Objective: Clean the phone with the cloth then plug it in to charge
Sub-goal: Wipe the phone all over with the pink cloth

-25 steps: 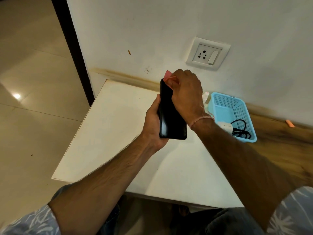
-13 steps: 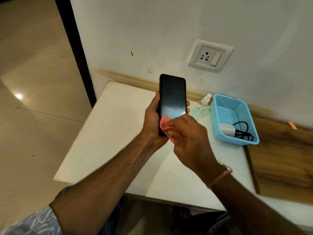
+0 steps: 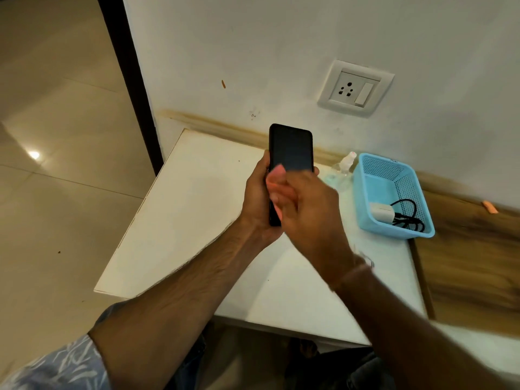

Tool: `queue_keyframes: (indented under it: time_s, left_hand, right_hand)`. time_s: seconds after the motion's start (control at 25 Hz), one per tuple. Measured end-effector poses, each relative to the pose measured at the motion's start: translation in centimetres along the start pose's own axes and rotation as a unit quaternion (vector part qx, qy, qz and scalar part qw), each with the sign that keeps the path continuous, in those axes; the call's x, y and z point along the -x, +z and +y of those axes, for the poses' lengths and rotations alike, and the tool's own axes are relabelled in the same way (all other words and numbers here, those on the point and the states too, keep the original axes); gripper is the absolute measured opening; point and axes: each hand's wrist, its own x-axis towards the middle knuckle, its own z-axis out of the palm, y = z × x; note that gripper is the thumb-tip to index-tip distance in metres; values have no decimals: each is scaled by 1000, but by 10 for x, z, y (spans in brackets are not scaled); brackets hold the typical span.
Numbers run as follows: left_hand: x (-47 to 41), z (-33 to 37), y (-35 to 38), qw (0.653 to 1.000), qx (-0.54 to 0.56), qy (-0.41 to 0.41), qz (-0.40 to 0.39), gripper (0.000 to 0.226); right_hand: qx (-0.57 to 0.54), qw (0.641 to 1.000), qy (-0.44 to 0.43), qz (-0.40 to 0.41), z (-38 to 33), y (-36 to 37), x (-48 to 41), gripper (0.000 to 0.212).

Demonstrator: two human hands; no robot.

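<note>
My left hand (image 3: 257, 197) grips a black phone (image 3: 291, 149) upright above the white table, screen toward me. My right hand (image 3: 306, 209) holds a small pink cloth (image 3: 275, 178) pressed against the lower half of the screen and is blurred with motion. The phone's bottom half is hidden behind my right hand. A white charger plug (image 3: 382, 212) with a black cable (image 3: 408, 213) lies in a light blue basket (image 3: 365, 190) at the right. A white wall socket (image 3: 355, 88) with a switch sits on the wall above.
The white table (image 3: 191, 209) stands against a white wall, with a dark door frame (image 3: 126, 66) at its left. A small clear spray bottle (image 3: 344, 164) lies just left of the basket. A wooden surface (image 3: 472, 254) adjoins the table at the right. Tiled floor lies to the left.
My right hand with the cloth went from the phone's top down to its bottom edge, then came back up a little over the lower screen. The left hand kept the phone steady.
</note>
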Motion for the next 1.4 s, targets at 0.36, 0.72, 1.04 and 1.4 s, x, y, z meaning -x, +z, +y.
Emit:
queue_keyframes:
  time_s: [0.36, 0.72, 1.04, 1.4]
  left_hand:
    - [1, 0, -13, 999, -38, -7, 17, 48]
    - [5, 7, -14, 999, -23, -39, -15, 58]
    - [2, 7, -17, 998, -13, -61, -14, 65]
    - [4, 0, -17, 997, -6, -70, -7, 69]
  right_hand:
    - [67, 993, 68, 64, 18, -13, -53, 14]
    - [38, 999, 7, -25, 2, -7, 15, 38]
    - [-211, 956, 177, -105, 17, -34, -5, 29]
    - [59, 998, -10, -30, 15, -8, 24, 39]
